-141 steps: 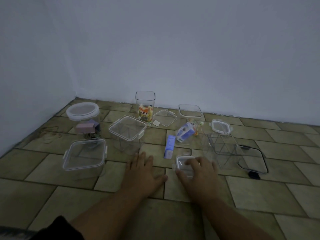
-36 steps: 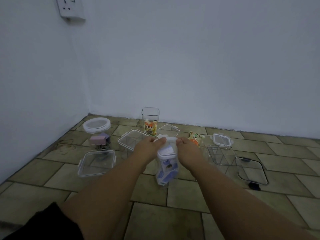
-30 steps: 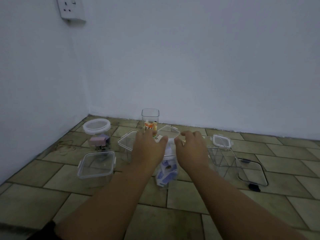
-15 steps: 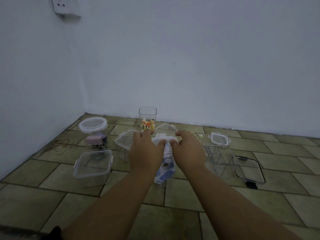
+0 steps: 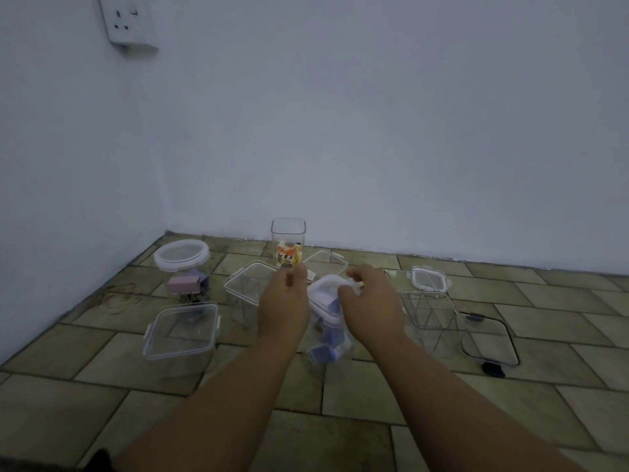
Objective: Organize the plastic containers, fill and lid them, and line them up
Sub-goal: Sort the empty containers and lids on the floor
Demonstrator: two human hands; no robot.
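We are putting the white lid (image 5: 328, 287) on the tall clear box (image 5: 328, 330) on the floor in front of us. Our left hand (image 5: 284, 310) holds its side; our right hand (image 5: 372, 306) pinches the lid. Next, we should snap the clips down.

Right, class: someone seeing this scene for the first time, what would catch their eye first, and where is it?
Two bare forearms reach to mid-floor, where the left hand and right hand work a white lid on a clear plastic container of blue-purple boxes. Left of them, near the wall corner, stands a lidded round clear jar holding a pink block. At the back wall stands an open tall clear square container with an orange packet.
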